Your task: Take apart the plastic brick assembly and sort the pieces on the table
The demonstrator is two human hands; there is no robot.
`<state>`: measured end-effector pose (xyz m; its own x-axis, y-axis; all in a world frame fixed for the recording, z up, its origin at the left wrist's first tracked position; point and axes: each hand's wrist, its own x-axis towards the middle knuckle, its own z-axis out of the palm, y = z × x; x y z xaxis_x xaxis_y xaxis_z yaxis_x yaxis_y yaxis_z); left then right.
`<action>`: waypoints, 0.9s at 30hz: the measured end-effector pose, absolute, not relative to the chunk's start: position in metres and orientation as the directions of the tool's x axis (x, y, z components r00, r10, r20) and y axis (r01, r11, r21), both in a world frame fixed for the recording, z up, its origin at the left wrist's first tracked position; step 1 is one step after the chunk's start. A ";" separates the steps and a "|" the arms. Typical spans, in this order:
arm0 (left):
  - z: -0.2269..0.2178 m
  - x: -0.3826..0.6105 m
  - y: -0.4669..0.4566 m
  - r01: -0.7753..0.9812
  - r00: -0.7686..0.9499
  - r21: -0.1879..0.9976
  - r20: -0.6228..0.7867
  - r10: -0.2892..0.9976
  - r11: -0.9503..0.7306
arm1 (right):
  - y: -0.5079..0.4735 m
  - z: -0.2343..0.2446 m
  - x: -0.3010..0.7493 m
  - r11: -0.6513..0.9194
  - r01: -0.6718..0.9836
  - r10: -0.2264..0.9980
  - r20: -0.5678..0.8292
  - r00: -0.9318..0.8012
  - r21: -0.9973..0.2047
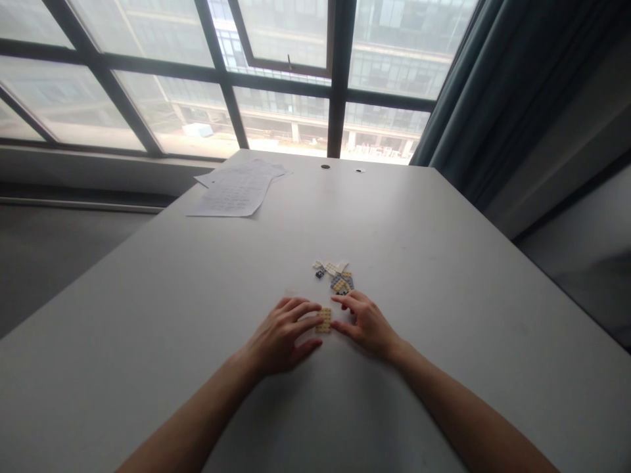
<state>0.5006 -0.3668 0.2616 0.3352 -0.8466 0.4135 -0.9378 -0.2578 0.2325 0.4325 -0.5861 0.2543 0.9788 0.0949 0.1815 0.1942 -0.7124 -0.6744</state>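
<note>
A small tan studded building plate [324, 320] lies flat on the white table [419, 263] between my two hands. My left hand [288, 328] rests to its left with fingers apart, the fingertips at the plate's left edge; whether they press on it I cannot tell. On the other side is my right hand [362, 325], its thumb close to the plate's right edge and its index finger stretched forward. Just beyond that finger sits a small pile of grey and tan building plates [342, 282]. White pieces [331, 267] and a dark piece [320, 272] lie at the pile's far left.
Printed paper sheets [236, 190] lie at the table's far left. Two small round fittings, one dark [325, 167] and one whitish [359, 171], are near the far edge. Windows stand behind the table, and a dark curtain [488, 85] hangs at the right.
</note>
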 end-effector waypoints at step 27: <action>0.252 0.504 -0.366 -0.924 0.380 0.245 0.521 -0.764 -0.292 | -0.620 0.252 0.484 -0.894 -0.033 -0.138 0.204 0.969 -0.446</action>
